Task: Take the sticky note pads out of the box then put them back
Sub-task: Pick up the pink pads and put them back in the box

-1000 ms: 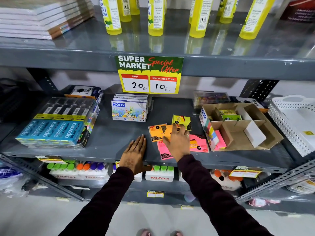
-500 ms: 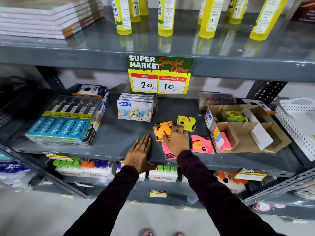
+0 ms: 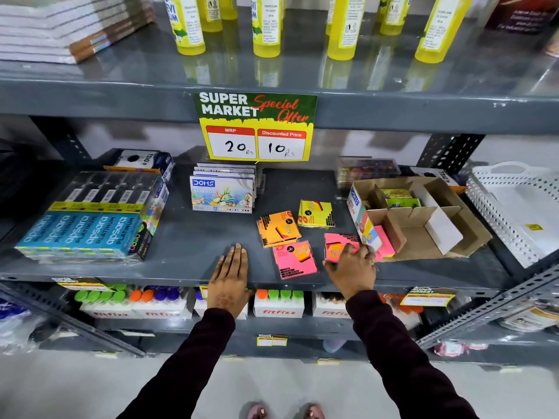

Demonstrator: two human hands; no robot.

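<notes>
Several sticky note pads lie on the grey shelf (image 3: 187,243): an orange pad (image 3: 278,228), a yellow pad (image 3: 316,213), a pink pad (image 3: 295,260) and a second pink pad (image 3: 335,244) further right. My right hand (image 3: 352,269) is over the second pink pad, thumb at its left edge and fingers closed on its right side. My left hand (image 3: 231,276) lies flat on the shelf's front edge, holding nothing. The open cardboard box (image 3: 423,231) stands to the right with green and yellow pads (image 3: 397,198) inside and a pink pad (image 3: 383,241) at its front.
Oil pastel boxes (image 3: 222,193) stand behind the pads, and pencil packs (image 3: 90,228) lie at the left. A white perforated tray (image 3: 514,207) sits at the far right. A price sign (image 3: 255,127) hangs from the upper shelf, which holds yellow bottles (image 3: 266,28).
My right hand has moved right, from the orange and yellow pads to the right-hand pink pad beside the box. My left hand stays flat on the shelf.
</notes>
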